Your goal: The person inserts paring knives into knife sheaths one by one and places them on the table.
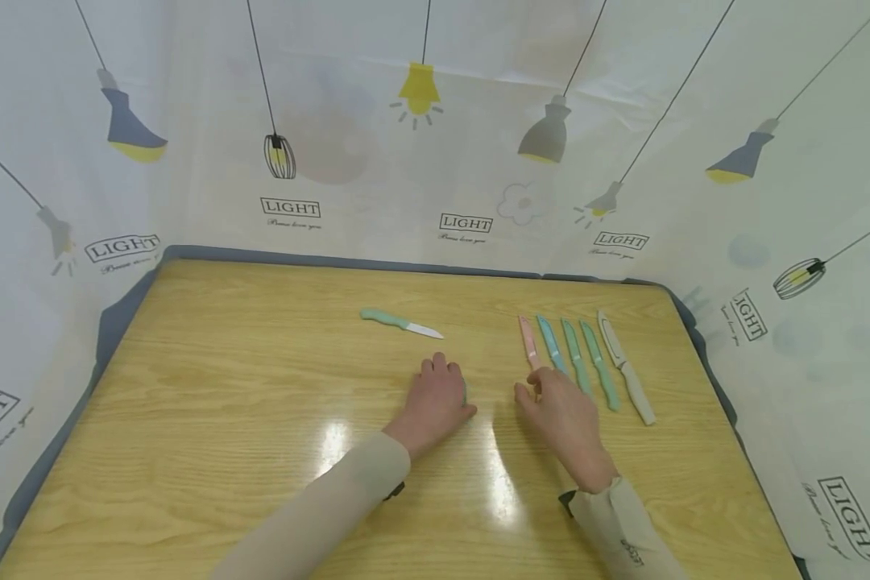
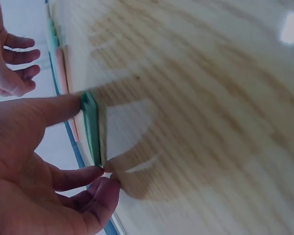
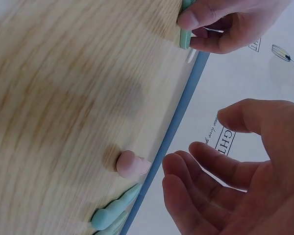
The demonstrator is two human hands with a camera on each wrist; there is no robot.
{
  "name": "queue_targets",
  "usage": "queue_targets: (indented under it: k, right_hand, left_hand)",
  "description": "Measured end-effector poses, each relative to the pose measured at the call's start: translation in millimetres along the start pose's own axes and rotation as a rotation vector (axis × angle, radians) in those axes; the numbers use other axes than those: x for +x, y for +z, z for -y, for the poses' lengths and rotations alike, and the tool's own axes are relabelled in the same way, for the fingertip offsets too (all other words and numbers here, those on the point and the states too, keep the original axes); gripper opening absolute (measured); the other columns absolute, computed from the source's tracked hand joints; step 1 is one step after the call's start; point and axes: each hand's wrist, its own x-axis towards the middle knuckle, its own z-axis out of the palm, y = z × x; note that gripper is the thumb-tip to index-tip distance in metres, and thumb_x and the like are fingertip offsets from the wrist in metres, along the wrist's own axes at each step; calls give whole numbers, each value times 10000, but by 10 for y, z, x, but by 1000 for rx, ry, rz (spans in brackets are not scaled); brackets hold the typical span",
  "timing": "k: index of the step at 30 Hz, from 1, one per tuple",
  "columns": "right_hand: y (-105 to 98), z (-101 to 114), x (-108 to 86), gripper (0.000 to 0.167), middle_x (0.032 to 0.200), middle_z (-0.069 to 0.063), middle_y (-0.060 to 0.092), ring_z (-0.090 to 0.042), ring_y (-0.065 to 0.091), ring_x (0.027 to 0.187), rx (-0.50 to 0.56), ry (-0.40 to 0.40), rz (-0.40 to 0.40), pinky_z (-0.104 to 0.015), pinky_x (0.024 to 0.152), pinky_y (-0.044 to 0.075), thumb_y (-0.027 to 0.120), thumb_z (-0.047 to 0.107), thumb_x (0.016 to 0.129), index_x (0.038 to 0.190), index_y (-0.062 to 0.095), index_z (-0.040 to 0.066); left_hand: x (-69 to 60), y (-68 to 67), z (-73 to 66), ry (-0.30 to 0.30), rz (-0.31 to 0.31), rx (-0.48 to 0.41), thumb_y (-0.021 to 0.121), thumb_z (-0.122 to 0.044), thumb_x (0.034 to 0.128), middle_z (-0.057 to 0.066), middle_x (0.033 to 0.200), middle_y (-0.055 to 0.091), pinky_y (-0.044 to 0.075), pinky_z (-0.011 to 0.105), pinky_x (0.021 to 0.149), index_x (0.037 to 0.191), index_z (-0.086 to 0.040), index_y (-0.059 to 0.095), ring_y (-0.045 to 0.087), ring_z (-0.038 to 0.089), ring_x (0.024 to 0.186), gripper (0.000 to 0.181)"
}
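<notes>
My left hand pinches a small, flat green piece between thumb and fingers, on edge at the tabletop; most of it is hidden in the head view, so its kind is unclear. Beyond this hand lies a green-handled paring knife with a bare white blade. My right hand hovers with loosely bent fingers and nothing in them, close to the handle end of a pink knife. Beside that lie a blue knife, two green knives and a longer white knife, in a row.
The wooden table has a dark blue-grey border along its far and side edges. A pale curtain printed with lamps hangs around it on three sides. Light glares off the wood near both forearms.
</notes>
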Motion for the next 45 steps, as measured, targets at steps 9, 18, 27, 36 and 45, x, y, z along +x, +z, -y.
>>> queue_targets:
  k: [9, 18, 27, 36, 45]
  right_hand:
    - [3, 6, -1, 354, 995, -117, 714, -177, 613, 708, 25, 4, 6, -302, 542, 524, 628, 344, 972, 1078, 724, 20]
    - [18, 11, 20, 376, 1020, -112, 713, -200, 644, 765, 23, 13, 22, -334, 579, 550, 626, 367, 971, 1095, 721, 25]
    - [23, 45, 43, 395, 1040, -117, 706, -182, 594, 718, 19, 32, 41, -298, 549, 507, 619, 377, 975, 1118, 712, 21]
    - [35, 137, 85, 426, 1100, -150, 694, -276, 666, 866, 45, -1, 55, -400, 650, 579, 592, 386, 990, 1165, 698, 12]
    - [75, 272, 168, 422, 1086, -134, 707, -276, 685, 917, 69, -43, 47, -439, 722, 601, 589, 389, 994, 1155, 708, 18]
  left_hand:
    - [-6, -32, 31, 76, -63, 103, 658, -61, 1002, 106, 918, 555, 464, 258, 658, 1008, -3, 661, 467, 186, 783, 59]
    - [10, -49, 58, 61, -35, 109, 610, -91, 1043, 96, 896, 576, 507, 240, 630, 1023, 1, 670, 518, 172, 768, 112]
    - [1, -48, 147, 50, -48, -67, 543, -105, 1078, 121, 878, 573, 554, 282, 666, 1020, 39, 683, 585, 231, 807, 209]
    - [-152, -127, 473, -75, -90, -326, 627, -34, 996, 148, 991, 570, 558, 361, 742, 1165, 74, 642, 576, 254, 853, 201]
    - [-346, -264, 806, -217, -135, -565, 666, -79, 983, 136, 1118, 551, 545, 333, 723, 1297, 38, 634, 547, 207, 837, 336]
